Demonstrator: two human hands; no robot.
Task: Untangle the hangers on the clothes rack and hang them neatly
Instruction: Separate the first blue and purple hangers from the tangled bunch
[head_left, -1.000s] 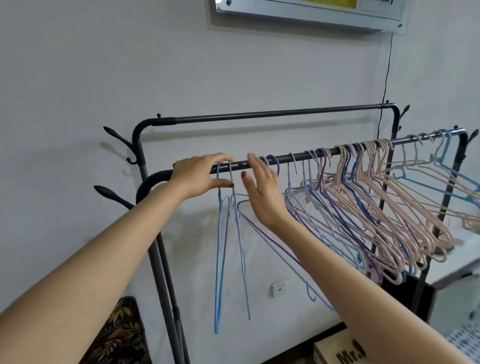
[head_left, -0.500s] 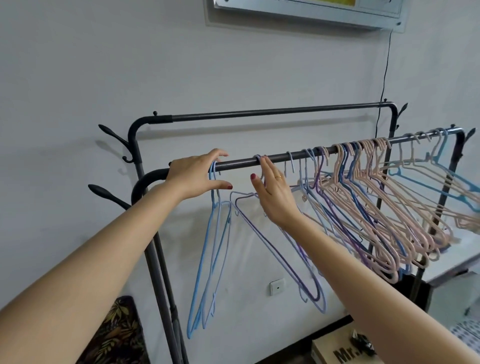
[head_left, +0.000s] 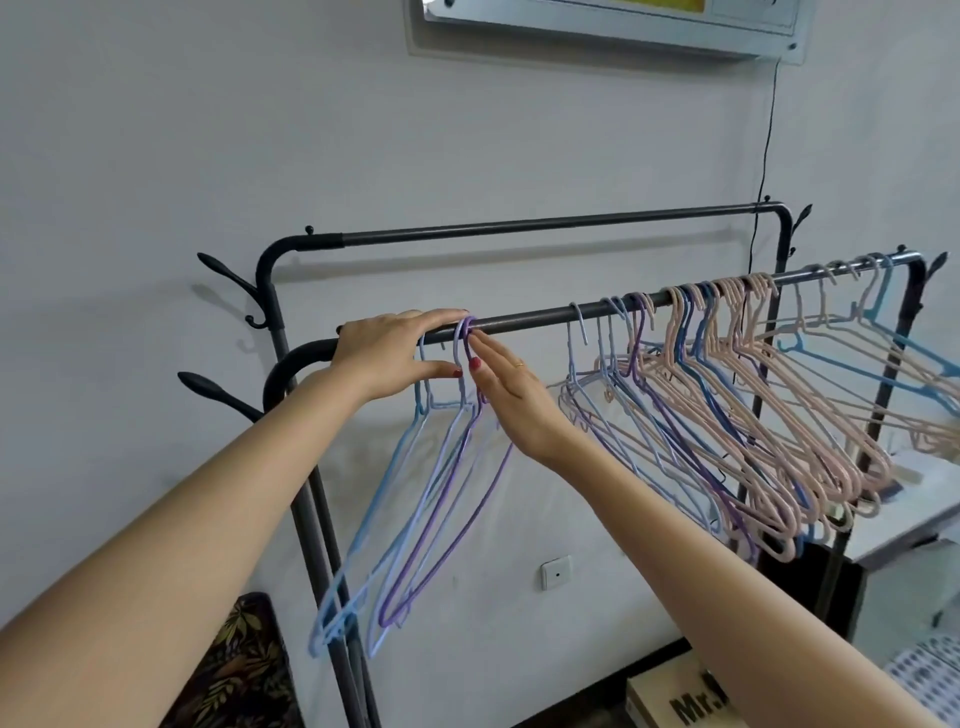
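The left hand (head_left: 387, 351) rests flat on the rack's front rail (head_left: 519, 321), gripping nothing; the right hand (head_left: 511, 387) pinches the purple hanger (head_left: 447, 499) hook beside three sorted ones. Farther along, the tangled hangers (head_left: 727, 405) still await separating, so most work remains.
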